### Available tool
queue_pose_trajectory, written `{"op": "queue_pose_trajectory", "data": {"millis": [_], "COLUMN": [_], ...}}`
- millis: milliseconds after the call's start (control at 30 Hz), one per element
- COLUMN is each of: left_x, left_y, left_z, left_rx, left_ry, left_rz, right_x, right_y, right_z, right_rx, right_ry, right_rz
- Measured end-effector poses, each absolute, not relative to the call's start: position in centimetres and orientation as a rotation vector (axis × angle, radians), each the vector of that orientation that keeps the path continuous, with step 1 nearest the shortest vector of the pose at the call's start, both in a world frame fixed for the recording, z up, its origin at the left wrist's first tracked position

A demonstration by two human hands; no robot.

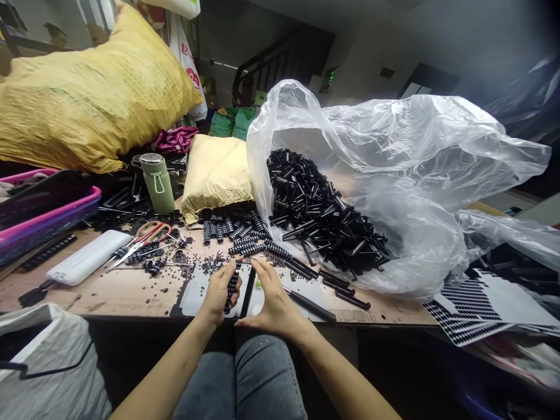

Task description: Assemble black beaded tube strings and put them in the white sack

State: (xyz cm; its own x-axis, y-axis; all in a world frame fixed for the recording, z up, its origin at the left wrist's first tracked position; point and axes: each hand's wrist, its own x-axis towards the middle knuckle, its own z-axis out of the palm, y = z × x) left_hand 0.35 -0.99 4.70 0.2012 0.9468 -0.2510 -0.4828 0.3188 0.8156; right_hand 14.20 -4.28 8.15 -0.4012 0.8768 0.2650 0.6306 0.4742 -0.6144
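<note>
My left hand (pixel 220 293) is closed around a black rod with white markings (pixel 231 290), held nearly upright over the front of the table. Just to its right, my right hand (pixel 273 300) spans a plain black plastic bar (pixel 248 293) end to end, between thumb and fingertips. Under both hands lies a pale flat board (pixel 196 294) with tiny dark bits scattered on it. A dark-handled tool (pixel 310 305) rests beside my right hand. Behind the hands, several patterned rods (pixel 242 233) lie in a loose heap.
A large clear plastic bag (pixel 394 151) spills black plastic bars (pixel 324 216) across the right side. Scissors (pixel 131 249), a white power bank (pixel 87 256) and a green flask (pixel 157 185) stand left. A yellow package (pixel 216 169) sits behind; patterned sheets (pixel 476 306) overhang the right edge.
</note>
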Motion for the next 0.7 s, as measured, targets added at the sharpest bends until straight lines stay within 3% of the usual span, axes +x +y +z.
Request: {"op": "queue_pose_trajectory", "data": {"millis": [167,700], "left_x": [0.6,1.2], "left_y": [-1.2,-1.8], "left_z": [4.7,5.9], "left_rx": [0.614,0.433], "left_ry": [0.874,0.854], "left_rz": [1.242,1.046], "right_x": [13.3,14.2], "right_y": [-4.1,-3.4], "right_z": [8.1,5.7], "right_rx": [-1.161,-1.051], "right_ry": [-2.235,-2.118], "right_rz": [0.545,0.723]}}
